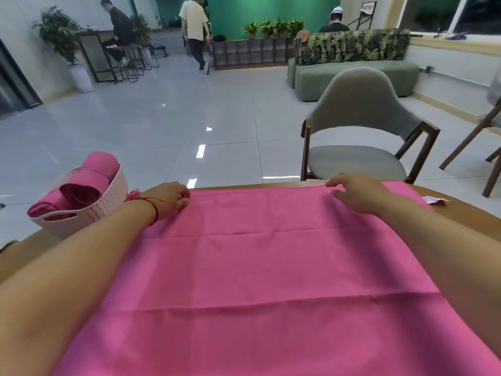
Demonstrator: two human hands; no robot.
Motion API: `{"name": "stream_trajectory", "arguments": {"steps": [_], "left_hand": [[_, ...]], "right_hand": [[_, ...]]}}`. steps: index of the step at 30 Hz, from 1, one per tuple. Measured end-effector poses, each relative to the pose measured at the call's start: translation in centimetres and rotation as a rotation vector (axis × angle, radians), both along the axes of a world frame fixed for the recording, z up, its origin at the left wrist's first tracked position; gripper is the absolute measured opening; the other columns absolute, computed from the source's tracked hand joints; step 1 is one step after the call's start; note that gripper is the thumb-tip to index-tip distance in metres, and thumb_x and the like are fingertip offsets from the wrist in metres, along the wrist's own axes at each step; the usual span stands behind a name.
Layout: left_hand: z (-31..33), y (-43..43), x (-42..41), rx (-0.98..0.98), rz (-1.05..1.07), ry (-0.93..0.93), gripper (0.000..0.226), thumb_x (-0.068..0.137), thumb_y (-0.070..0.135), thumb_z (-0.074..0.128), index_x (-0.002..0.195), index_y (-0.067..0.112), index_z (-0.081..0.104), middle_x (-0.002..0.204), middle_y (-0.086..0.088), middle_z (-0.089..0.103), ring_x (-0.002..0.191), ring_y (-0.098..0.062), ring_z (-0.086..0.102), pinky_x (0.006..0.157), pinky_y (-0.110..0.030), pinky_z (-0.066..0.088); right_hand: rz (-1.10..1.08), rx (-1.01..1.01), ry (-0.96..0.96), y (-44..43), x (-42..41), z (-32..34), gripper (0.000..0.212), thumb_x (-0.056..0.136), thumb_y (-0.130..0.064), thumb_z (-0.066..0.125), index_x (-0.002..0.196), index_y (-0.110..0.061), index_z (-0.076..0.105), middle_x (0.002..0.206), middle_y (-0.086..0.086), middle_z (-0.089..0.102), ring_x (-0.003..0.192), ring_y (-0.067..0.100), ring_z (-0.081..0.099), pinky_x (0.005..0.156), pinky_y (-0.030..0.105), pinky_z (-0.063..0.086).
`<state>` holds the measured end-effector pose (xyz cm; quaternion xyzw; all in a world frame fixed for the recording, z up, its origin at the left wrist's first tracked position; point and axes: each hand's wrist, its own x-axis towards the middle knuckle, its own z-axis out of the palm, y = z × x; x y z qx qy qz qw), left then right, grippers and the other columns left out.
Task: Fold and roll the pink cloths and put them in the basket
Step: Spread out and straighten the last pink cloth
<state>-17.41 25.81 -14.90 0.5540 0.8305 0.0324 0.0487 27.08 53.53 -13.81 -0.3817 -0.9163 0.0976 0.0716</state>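
step: first fold starting | pink cloth (271, 267) flat on worktop (466, 218) | left hand (168, 198) and right hand (357, 191) pinch far edge, 11 and 1 o'clock | basket (108, 202) at 10 o'clock | next: draw edge nearward, corners matched

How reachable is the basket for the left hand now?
Probably yes: the basket sits beside the left hand, by its wrist, with nothing between them. The hand is at the far edge of the pink cloth and would have to leave it first.

Bare forearms (89, 256), red string bracelet (155, 210) by left hand (168, 196)
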Motion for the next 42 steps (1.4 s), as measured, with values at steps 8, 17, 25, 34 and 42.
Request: {"name": "stream_trajectory", "arguments": {"steps": [8, 17, 25, 34, 42], "left_hand": [[-0.1, 0.7, -3.6, 0.008, 0.023, -0.079, 0.007, 0.097, 0.031, 0.068, 0.104, 0.034, 0.068, 0.105, 0.007, 0.060, 0.094, -0.012, 0.062, 0.089, -0.031, 0.046], [2.7, 2.1, -4.2, -0.297, 0.111, -0.100, 0.014, 0.087, 0.039, 0.074, 0.091, 0.028, 0.067, 0.091, 0.003, 0.068, 0.082, -0.015, 0.062, 0.072, -0.031, 0.045], [2.9, 0.3, -3.7, -0.125, -0.001, -0.100, 0.019, 0.071, 0.038, 0.054, 0.076, 0.019, 0.057, 0.073, 0.000, 0.061, 0.070, -0.020, 0.053, 0.068, -0.036, 0.045], [-0.1, -0.1, -2.7, 0.201, 0.059, 0.120, 0.011, 0.091, 0.026, 0.057, 0.090, 0.025, 0.046, 0.075, 0.002, 0.061, 0.072, -0.032, 0.059, 0.072, -0.038, 0.043], [-3.4, 1.5, -3.1, 0.099, 0.344, 0.406, 0.035, 0.085, 0.012, 0.047, 0.119, 0.018, 0.055, 0.111, -0.008, 0.063, 0.106, -0.033, 0.055, 0.104, -0.055, 0.036]], "right_hand": [[-0.174, 0.098, 0.145, 1.3, -1.6, -5.4, 0.035, 0.106, -0.040, 0.047, 0.133, -0.034, 0.069, 0.135, 0.002, 0.063, 0.121, 0.035, 0.055, 0.103, 0.050, 0.045], [-0.172, 0.118, 0.169, 1.8, -1.9, -6.0, 0.034, 0.106, -0.040, 0.048, 0.131, -0.032, 0.070, 0.134, 0.004, 0.063, 0.121, 0.035, 0.054, 0.103, 0.051, 0.045], [-0.172, 0.136, 0.163, 1.7, -2.0, -6.1, 0.034, 0.106, -0.039, 0.048, 0.131, -0.031, 0.070, 0.136, 0.004, 0.063, 0.122, 0.035, 0.055, 0.104, 0.050, 0.044], [-0.175, 0.159, 0.159, 1.6, -1.9, -6.0, 0.036, 0.107, -0.041, 0.048, 0.133, -0.029, 0.070, 0.135, 0.006, 0.065, 0.121, 0.037, 0.056, 0.103, 0.051, 0.045], [-0.199, 0.164, 0.173, 1.6, -2.0, -6.0, 0.034, 0.105, -0.041, 0.048, 0.129, -0.028, 0.069, 0.131, 0.007, 0.063, 0.119, 0.037, 0.055, 0.101, 0.052, 0.046]]}}
